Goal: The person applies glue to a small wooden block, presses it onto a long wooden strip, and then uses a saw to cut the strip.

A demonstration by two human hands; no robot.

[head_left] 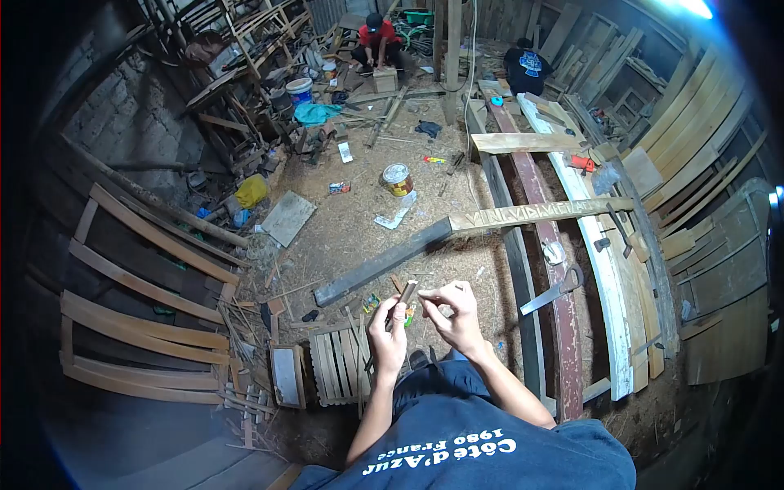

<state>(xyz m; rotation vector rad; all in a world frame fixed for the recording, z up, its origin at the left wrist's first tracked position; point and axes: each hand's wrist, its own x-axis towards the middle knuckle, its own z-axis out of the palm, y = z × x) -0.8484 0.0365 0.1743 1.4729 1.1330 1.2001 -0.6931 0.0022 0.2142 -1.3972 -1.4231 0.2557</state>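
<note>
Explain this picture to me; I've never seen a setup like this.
There is no robot here: a camera worn on a person's head looks forward and down at two bare hands. The left hand holds a narrow wood strip; the right hand is close to its upper end, but whether it grips anything is too small to tell. At right, a handsaw lies across a reddish beam, beside a white board. A round can stands on the floor ahead.

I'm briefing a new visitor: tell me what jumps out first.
Probably the handsaw, lying on the worn red plank at the right. Farther off, a lettered board crosses that plank and a white one. Curved wooden frames fill the left side.
</note>
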